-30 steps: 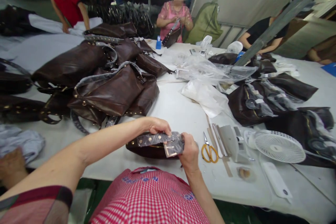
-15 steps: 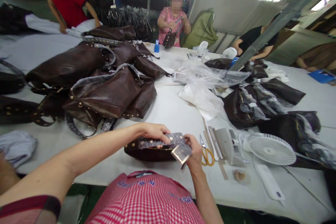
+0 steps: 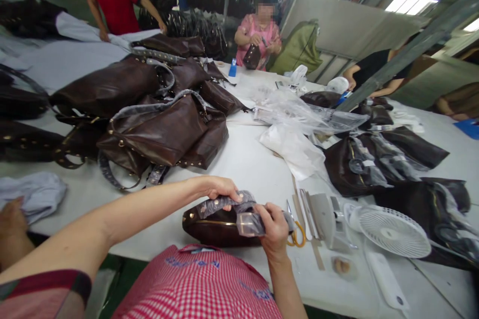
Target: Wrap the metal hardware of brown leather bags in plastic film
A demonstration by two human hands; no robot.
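Observation:
A dark brown leather bag [image 3: 209, 232] with brass studs and a gold zip lies at the table edge in front of me. My left hand [image 3: 223, 193] is closed on its studded strap [image 3: 215, 206], which is wrapped in clear film and curves above the bag. My right hand [image 3: 275, 224] is closed around the strap's other stretch, beside a film-covered metal buckle [image 3: 247, 223]. A greyish end sticks out to the right of those fingers. The bag's right part is hidden behind the buckle and my right hand.
Yellow-handled scissors [image 3: 298, 234] lie just right of my right hand, by thin strips [image 3: 310, 214] and a white fan [image 3: 392, 232]. Brown bags [image 3: 160, 132] are piled at the left, others [image 3: 355, 164] at the right. Plastic bags [image 3: 295, 147] lie mid-table. A person in pink [image 3: 258, 40] works opposite.
The strap is now bent into a loop between my hands. My right hand has turned and moved lower, bringing the buckle flat across the bag's front. The view has shifted slightly.

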